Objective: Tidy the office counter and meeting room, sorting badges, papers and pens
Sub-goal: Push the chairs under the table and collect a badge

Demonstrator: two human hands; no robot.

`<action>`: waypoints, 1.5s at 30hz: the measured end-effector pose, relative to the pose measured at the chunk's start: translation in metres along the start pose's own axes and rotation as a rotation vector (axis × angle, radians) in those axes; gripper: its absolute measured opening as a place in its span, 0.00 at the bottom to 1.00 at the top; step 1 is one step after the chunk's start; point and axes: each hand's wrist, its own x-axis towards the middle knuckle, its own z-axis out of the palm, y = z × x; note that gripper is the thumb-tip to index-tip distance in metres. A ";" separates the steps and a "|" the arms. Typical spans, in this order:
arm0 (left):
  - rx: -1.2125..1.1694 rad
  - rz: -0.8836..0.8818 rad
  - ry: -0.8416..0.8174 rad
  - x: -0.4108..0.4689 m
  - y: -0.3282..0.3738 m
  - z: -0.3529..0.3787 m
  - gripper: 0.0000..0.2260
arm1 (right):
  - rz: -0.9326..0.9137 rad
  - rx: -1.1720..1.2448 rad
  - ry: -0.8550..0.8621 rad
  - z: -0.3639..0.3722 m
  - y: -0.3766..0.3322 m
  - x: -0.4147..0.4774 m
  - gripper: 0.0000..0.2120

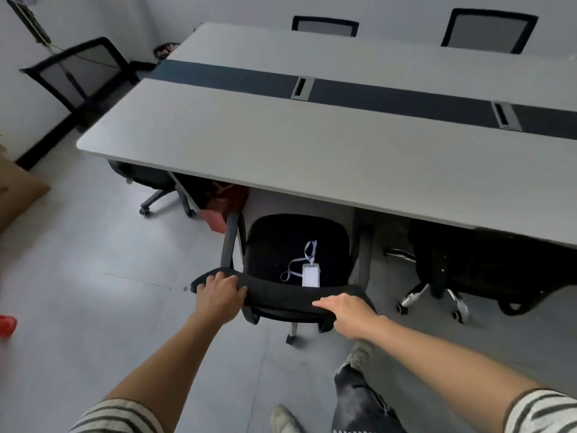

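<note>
A black office chair stands at the near edge of the long grey meeting table, its seat partly under the top. On the seat lies a white badge in a clear holder with a pale blue lanyard looped beside it. My left hand grips the left end of the chair's backrest top. My right hand grips the right end of the same backrest, fingers curled over its edge.
Other black chairs stand to the right, under the table's left end, at the far side and by the left wall. A red bag sits under the table. A cardboard box stands at the left. My feet are on the grey floor below.
</note>
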 end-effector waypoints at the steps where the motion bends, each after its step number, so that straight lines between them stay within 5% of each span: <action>1: 0.000 -0.008 -0.015 -0.006 -0.006 0.005 0.16 | -0.021 -0.026 -0.018 0.008 -0.006 -0.005 0.36; 5: 0.030 -0.029 -0.063 -0.037 -0.033 0.037 0.16 | -0.070 -0.060 -0.132 0.032 -0.027 -0.024 0.35; 9: 0.048 0.003 0.058 -0.061 -0.060 0.068 0.14 | -0.074 -0.051 -0.271 0.042 -0.041 -0.024 0.44; 13: -0.009 -0.027 0.112 -0.053 -0.070 0.069 0.14 | 0.064 0.335 -0.430 0.029 -0.039 0.003 0.40; 18: 0.004 -0.143 0.058 -0.013 -0.075 0.048 0.15 | 0.284 0.498 -0.116 0.035 -0.007 0.063 0.20; 24: 0.073 -0.286 -0.190 0.042 -0.095 0.046 0.17 | 0.487 0.625 -0.077 0.060 0.023 0.142 0.05; 29: 0.168 -0.250 -0.238 0.094 -0.091 0.083 0.14 | 0.628 0.672 -0.076 0.113 0.046 0.233 0.06; 38: 0.158 -0.287 -0.304 0.151 -0.103 0.134 0.12 | 0.949 0.796 -0.125 0.198 0.086 0.331 0.24; 45: 0.170 -0.293 -0.300 0.151 -0.101 0.132 0.11 | 0.948 0.873 -0.069 0.208 0.084 0.336 0.15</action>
